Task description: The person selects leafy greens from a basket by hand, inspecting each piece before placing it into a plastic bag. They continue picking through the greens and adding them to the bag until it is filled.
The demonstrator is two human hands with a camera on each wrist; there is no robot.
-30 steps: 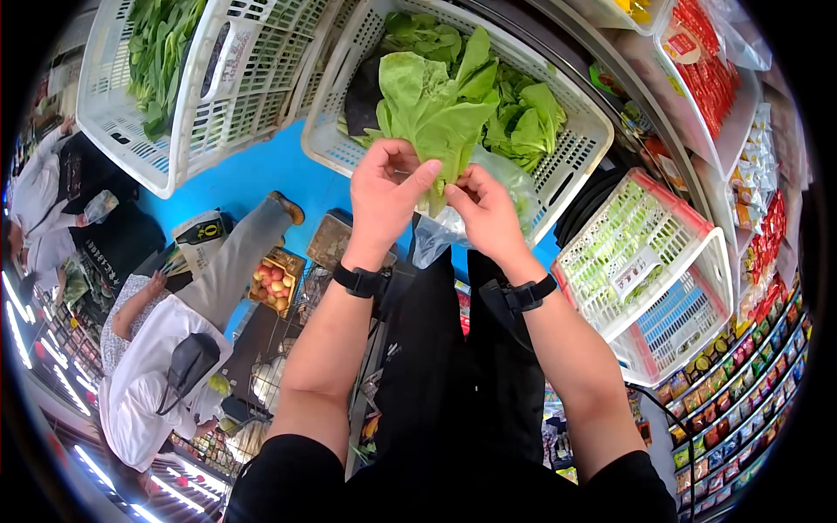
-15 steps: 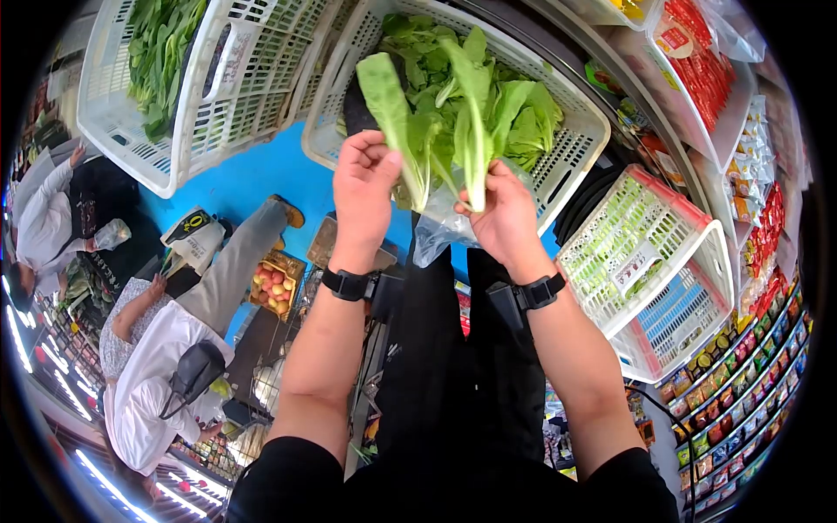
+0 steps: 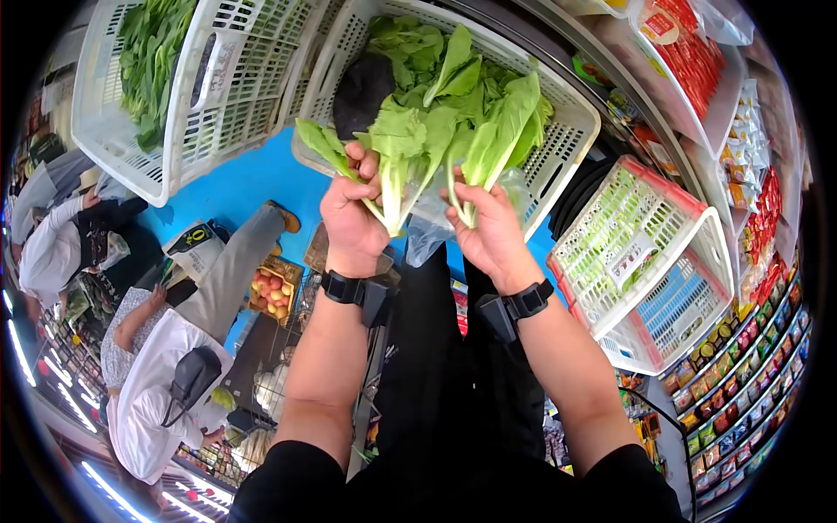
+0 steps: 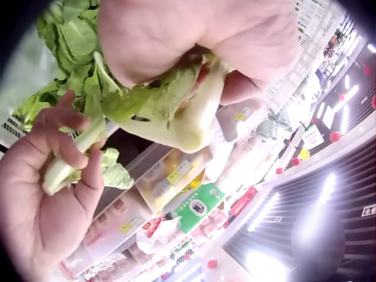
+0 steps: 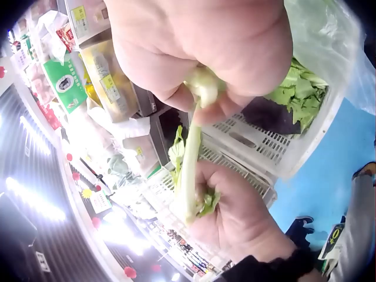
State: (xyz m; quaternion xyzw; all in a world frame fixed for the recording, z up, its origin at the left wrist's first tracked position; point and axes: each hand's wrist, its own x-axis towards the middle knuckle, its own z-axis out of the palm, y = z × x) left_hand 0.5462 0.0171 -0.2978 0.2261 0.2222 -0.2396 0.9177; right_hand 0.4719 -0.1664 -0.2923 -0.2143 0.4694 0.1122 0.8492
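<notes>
Over the near edge of a white crate [image 3: 571,144], the left hand [image 3: 353,213] grips leafy greens [image 3: 397,139] by their pale stalks. The right hand [image 3: 488,228] pinches the pale base of another leafy piece [image 3: 506,131], a little apart from the left. More greens lie in the crate beyond both hands. In the left wrist view, a thick white stalk [image 4: 197,120] sticks out of the left hand, with the right hand [image 4: 56,182] curled round a thinner stem [image 4: 76,153]. A clear plastic bag [image 3: 427,234] hangs between and behind the hands.
Another white crate [image 3: 174,131] with long greens stands at the left. Stacked red-and-white baskets [image 3: 628,253] are at the right, below shelves of packets [image 3: 689,52]. A person in a white top [image 3: 166,383] is at the left, near a box of fruit [image 3: 272,292].
The greens, first held together, are parted between the two hands. Since half a second ago, the left hand's leaves have spread and dipped lower, and both hands have come slightly down.
</notes>
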